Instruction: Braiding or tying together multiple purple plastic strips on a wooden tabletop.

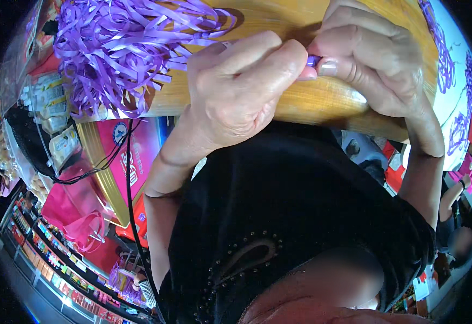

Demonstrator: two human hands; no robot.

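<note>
Both my hands meet over the near edge of a wooden table (344,105). My left hand (246,81) is closed in a pinch, its fingertips against a small folded bit of purple ribbon (312,61). From the other side, the thumb and fingers of my right hand (368,59) squeeze the same purple bit. Most of that piece is hidden by the fingers, so its full shape cannot be made out. Left of my left hand, a large tangled pile of shiny purple ribbon strips (122,48) spreads over the tabletop and hangs past its edge.
More purple ribbon (441,48) lies along the right side, by a white surface (452,102). Below the pile stand a pink-and-gold box (130,156) and a pink bag (76,216), with a black cable (130,189) hanging down. Stocked shelves (57,259) and another person's arm (452,194) show farther off.
</note>
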